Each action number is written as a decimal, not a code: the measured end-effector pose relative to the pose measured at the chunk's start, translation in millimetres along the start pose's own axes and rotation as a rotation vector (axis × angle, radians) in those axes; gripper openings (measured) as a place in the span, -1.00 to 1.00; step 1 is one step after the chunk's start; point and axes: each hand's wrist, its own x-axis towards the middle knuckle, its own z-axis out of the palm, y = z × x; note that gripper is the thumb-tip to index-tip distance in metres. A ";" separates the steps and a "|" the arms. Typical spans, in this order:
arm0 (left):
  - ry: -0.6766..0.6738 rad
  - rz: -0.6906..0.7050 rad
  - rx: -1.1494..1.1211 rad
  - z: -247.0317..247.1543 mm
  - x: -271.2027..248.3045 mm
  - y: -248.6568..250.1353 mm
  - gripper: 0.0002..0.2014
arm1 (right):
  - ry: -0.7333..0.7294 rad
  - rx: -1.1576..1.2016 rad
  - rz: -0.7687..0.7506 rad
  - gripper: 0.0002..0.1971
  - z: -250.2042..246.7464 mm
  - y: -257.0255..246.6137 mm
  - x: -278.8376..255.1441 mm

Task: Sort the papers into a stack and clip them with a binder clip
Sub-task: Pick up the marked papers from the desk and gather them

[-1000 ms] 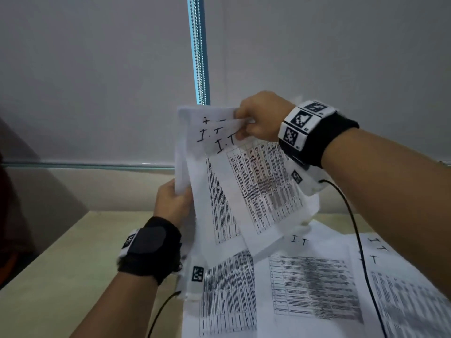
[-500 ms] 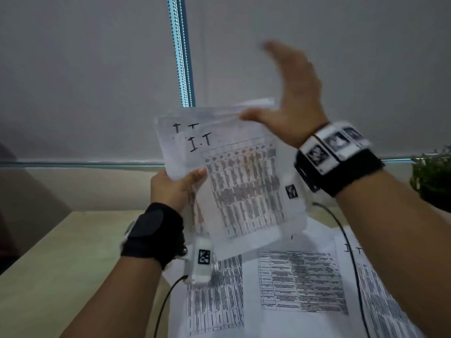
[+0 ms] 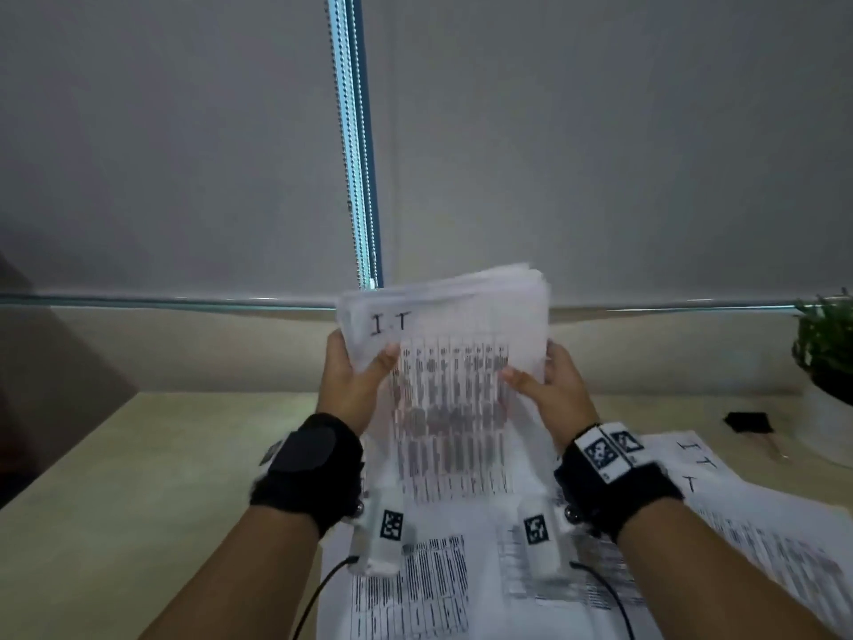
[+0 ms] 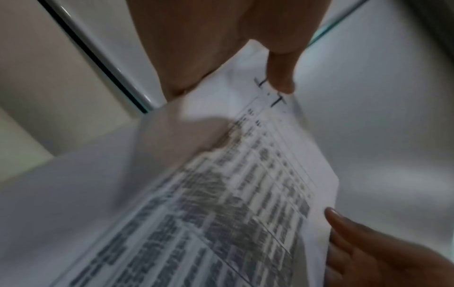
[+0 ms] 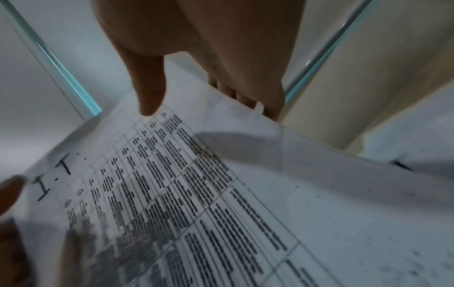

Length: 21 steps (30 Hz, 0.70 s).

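Both hands up w/ the stack of papers held upright above the table, printed table facing the person, "I.T" handwritten at top left. Left hand grips the stack's left edge: thumb across the front sheet, fingers wrapped behind. Right hand grips the right edge the same way, thumb on the front near the table's right columns, fingers curled behind. Top edges of the sheets fan a bit, not flush; lower part of the stack is blurred.

Left wrist view: left thumb pressed on the top sheet right by the "I.T", right-hand fingers at the bottom right corner. Right wrist view: right thumb on the grid's edge, fingertips peeking from behind the paper.

Under the arms, loose sheets lie spread on the table, some also marked "I T". Binder clip, black, sits on the table far right, well apart from the stack, near a potted plant. Grey blinds w/ a bead chain behind.
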 end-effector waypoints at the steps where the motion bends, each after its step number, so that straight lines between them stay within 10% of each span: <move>1: 0.009 0.000 0.056 2.5 -4.3 -5.9 -0.70 | 0.019 -0.058 0.009 -0.51 5.8 9.0 -3.4; 5: 0.181 0.135 0.113 7.9 -1.6 9.1 -0.84 | 0.150 -0.156 -0.119 -0.82 21.8 -5.1 -1.0; 9: 0.197 0.252 0.020 -3.9 5.5 34.7 -0.74 | 0.138 -0.037 -0.261 -0.71 20.9 -29.1 -5.3; 21: 0.140 -0.001 0.087 -5.1 12.6 16.5 -0.71 | 0.029 -0.014 -0.085 -0.69 31.6 -23.7 -2.7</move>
